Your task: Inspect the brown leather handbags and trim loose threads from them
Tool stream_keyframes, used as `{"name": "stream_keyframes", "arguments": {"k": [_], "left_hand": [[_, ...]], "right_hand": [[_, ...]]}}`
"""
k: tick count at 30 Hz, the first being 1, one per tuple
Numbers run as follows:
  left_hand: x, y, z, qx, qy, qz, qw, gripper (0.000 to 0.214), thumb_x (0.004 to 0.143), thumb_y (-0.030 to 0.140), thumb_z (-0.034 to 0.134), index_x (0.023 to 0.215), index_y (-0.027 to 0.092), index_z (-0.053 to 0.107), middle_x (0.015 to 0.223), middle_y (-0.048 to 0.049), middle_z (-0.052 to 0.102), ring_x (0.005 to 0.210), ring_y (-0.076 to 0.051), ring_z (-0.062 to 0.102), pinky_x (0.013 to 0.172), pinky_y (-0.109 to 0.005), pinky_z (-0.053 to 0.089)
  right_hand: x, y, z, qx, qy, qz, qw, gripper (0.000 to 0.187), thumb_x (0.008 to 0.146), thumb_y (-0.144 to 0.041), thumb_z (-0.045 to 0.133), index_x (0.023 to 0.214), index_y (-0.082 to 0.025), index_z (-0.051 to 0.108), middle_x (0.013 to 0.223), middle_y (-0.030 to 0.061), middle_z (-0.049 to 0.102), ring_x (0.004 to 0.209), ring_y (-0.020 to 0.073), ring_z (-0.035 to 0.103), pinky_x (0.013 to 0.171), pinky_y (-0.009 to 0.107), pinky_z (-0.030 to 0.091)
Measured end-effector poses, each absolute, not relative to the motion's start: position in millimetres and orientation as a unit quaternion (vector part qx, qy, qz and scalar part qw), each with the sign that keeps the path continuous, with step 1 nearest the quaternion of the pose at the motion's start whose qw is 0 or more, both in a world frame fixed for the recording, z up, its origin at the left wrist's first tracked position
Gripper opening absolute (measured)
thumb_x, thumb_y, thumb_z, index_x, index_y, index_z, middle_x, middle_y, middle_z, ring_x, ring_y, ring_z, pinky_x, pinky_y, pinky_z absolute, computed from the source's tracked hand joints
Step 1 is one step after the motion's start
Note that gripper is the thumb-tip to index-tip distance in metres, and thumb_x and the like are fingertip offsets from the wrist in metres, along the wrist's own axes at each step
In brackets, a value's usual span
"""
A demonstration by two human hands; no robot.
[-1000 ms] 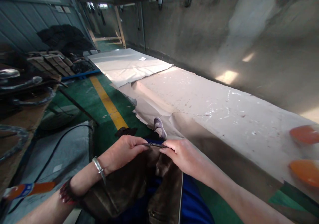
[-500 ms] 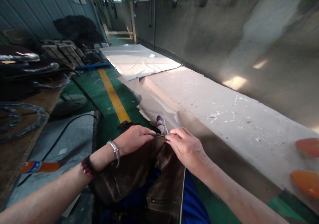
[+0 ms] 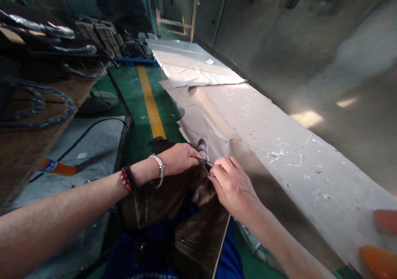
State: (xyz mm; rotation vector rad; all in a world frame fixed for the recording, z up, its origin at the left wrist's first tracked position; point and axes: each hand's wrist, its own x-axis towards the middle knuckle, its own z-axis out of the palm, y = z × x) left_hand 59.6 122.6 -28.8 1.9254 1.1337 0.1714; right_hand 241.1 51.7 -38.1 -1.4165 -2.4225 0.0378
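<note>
A dark brown leather garment (image 3: 186, 213) lies across my lap over blue trousers (image 3: 231, 258). My left hand (image 3: 180, 158), with a silver bangle and a red bead bracelet on the wrist, is closed in a pinch on the garment's top edge. My right hand (image 3: 232, 184) is closed too, its fingertips pinching the same edge just to the right of the left hand. A thin dark strip, perhaps a zip (image 3: 205, 162), runs between the two hands. My shoe (image 3: 203, 146) shows just beyond them.
Large pale sheets (image 3: 248, 118) cover the floor along a grey wall on the right. A yellow line (image 3: 150, 101) crosses the green floor. A bench with coiled hoses (image 3: 34, 105) stands left, stacked goods (image 3: 102, 35) behind. Orange objects (image 3: 380, 258) sit at bottom right.
Both hands have drawn closer together on the garment's edge and moved up and right in the picture. The view has swung left and tilted.
</note>
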Motion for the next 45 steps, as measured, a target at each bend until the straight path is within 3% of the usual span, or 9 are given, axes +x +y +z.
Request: {"name": "stream_keyframes", "arguments": {"k": [5,14,21,26,30,34,41,45], "left_hand": [[55.7,121.3,-29.3,0.778,0.465,0.064,0.417,0.03,0.077,0.023,0.047,0.09,0.015,0.073,0.075,0.0003,0.071,0.072,-0.016,0.061,0.068,-0.021,0.042],[51.8,124.1,-29.3,0.772,0.441,0.064,0.452,0.028,0.074,0.027,0.05,0.086,0.016,0.073,0.065,0.0039,0.066,0.065,-0.014,0.057,0.065,-0.019,0.04],[51.4,124.3,-29.4,0.746,0.439,0.062,0.497,0.027,0.071,0.03,0.053,0.081,0.016,0.073,0.062,0.0044,0.064,0.063,-0.013,0.056,0.062,-0.018,0.041],[48.3,124.4,-29.3,0.729,0.435,0.054,0.526,0.031,0.071,0.034,0.052,0.087,0.016,0.073,0.065,0.0037,0.066,0.063,-0.014,0.057,0.06,-0.018,0.043],[46.0,122.1,-30.5,0.716,0.431,0.041,0.548,0.035,0.074,0.037,0.049,0.091,0.015,0.071,0.073,0.0018,0.069,0.068,-0.016,0.06,0.058,-0.019,0.044],[43.6,118.9,-24.7,0.722,0.424,0.02,0.546,0.036,0.078,0.038,0.047,0.093,0.016,0.07,0.078,0.0007,0.07,0.074,-0.019,0.062,0.063,-0.021,0.046],[59.7,122.7,-10.9,0.801,0.408,-0.026,0.437,0.036,0.078,0.041,0.053,0.102,0.019,0.067,0.089,0.0001,0.07,0.083,-0.019,0.062,0.073,-0.022,0.044],[74.5,129.8,-20.4,0.825,0.368,0.004,0.429,0.032,0.078,0.034,0.05,0.098,0.017,0.068,0.097,-0.0012,0.069,0.091,-0.018,0.061,0.082,-0.022,0.043]], "right_hand": [[243.1,54.2,-48.3,-0.568,-0.773,0.123,0.254,0.004,0.082,-0.017,0.053,0.078,-0.019,0.052,0.085,0.0048,0.05,0.083,0.0187,0.054,0.073,0.032,0.048],[246.6,67.0,-53.4,-0.578,-0.753,0.139,0.281,0.004,0.079,-0.018,0.056,0.075,-0.018,0.054,0.101,0.0098,0.049,0.097,0.0213,0.053,0.074,0.033,0.05],[247.8,73.7,-53.3,-0.604,-0.738,0.148,0.263,0.006,0.077,-0.021,0.058,0.072,-0.019,0.053,0.082,0.0045,0.058,0.075,0.0169,0.057,0.065,0.028,0.045],[251.4,77.6,-49.3,-0.628,-0.709,0.197,0.255,0.014,0.074,-0.028,0.064,0.072,-0.02,0.052,0.069,-0.0011,0.059,0.061,0.0131,0.055,0.059,0.024,0.043],[259.0,83.7,-49.8,-0.563,-0.731,0.277,0.268,0.016,0.082,-0.026,0.059,0.097,-0.02,0.059,0.083,0.0006,0.064,0.076,0.0138,0.06,0.07,0.025,0.044],[265.7,89.9,-50.3,-0.473,-0.796,0.303,0.225,0.017,0.089,-0.024,0.049,0.085,-0.018,0.065,0.077,0.0007,0.06,0.075,0.0119,0.058,0.07,0.022,0.042],[263.9,85.3,-46.9,-0.46,-0.811,0.268,0.244,0.022,0.09,-0.024,0.049,0.079,-0.016,0.065,0.073,0.0008,0.057,0.072,0.0115,0.056,0.067,0.021,0.041],[262.6,80.9,-48.9,-0.473,-0.789,0.288,0.267,0.02,0.089,-0.023,0.051,0.082,-0.015,0.067,0.076,0.0025,0.06,0.076,0.0128,0.057,0.07,0.022,0.041]]}}
